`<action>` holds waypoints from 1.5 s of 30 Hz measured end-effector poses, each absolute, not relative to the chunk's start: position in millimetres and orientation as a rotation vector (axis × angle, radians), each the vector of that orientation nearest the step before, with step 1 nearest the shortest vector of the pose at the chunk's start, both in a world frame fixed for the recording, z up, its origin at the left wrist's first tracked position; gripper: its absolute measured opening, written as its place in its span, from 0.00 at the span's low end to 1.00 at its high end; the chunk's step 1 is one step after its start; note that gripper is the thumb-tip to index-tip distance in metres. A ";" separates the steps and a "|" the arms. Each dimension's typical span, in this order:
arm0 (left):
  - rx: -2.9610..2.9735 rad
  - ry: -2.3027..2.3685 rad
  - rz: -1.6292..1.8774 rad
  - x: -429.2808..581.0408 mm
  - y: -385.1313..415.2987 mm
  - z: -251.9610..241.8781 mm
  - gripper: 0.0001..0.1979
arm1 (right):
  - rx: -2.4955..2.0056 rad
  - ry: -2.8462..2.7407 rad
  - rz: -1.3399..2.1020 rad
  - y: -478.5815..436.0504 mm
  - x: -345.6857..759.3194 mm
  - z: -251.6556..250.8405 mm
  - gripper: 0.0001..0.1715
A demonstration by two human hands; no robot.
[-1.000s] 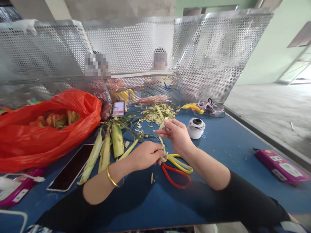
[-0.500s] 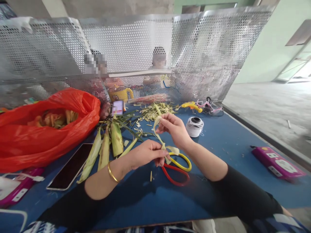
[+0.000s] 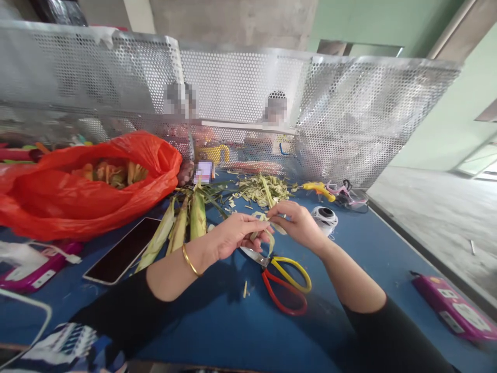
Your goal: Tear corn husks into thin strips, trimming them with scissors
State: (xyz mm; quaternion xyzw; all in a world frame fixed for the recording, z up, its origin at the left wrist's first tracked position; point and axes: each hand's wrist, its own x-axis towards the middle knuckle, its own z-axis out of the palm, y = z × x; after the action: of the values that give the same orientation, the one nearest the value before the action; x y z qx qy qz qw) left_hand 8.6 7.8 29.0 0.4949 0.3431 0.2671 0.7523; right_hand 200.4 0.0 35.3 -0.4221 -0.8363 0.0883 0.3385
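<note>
Pale green strips of corn husk [image 3: 271, 243] hang looped between my two hands, over the blue table. My left hand [image 3: 243, 233], with a gold bangle at the wrist, is closed in a pinch on the strips. Close against it, my right hand [image 3: 297, 221] pinches the husk too, its fingertips near the left thumb. Just below lies a pair of scissors [image 3: 287, 292] with one red and one yellow handle; its blades are partly hidden under my left hand. Several husk-covered ears of corn [image 3: 198, 215] lie left of my hands.
A red plastic bag [image 3: 155, 181] bulges at the left, behind a phone [image 3: 120, 254]. Husk scraps [image 3: 256, 189] are heaped at the back. A spool of white thread [image 3: 325, 220] and a yellow glue gun [image 3: 319, 190] stand right of them. Perforated metal panels [image 3: 240, 77] screen off two people.
My hands have come together, the right one moving down toward the left. The husk strip, stretched between them before, is now bunched in loops. The view has shifted, and more of the scissors shows.
</note>
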 end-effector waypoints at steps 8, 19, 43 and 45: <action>0.887 0.650 0.693 5.3 15.8 33.7 0.05 | -1.061 -1.986 -0.474 -14.6 187.1 36.3 0.12; 0.937 0.729 0.803 6.7 17.1 35.7 0.12 | -0.764 -2.373 -1.036 -19.1 168.1 27.3 0.14; 0.938 0.760 0.895 0.8 16.7 45.8 0.06 | -0.443 -2.298 -0.837 -35.9 156.9 24.7 0.12; 0.932 0.763 0.892 0.7 18.0 44.5 0.05 | -0.425 -2.315 -0.857 -37.7 154.8 24.0 0.11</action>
State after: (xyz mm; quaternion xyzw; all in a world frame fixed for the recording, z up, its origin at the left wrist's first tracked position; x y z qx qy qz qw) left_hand 0.7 18.0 44.5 0.4236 0.3466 0.4053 0.7323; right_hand 154.8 -37.7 24.0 -0.1612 -0.8777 -0.3250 0.3132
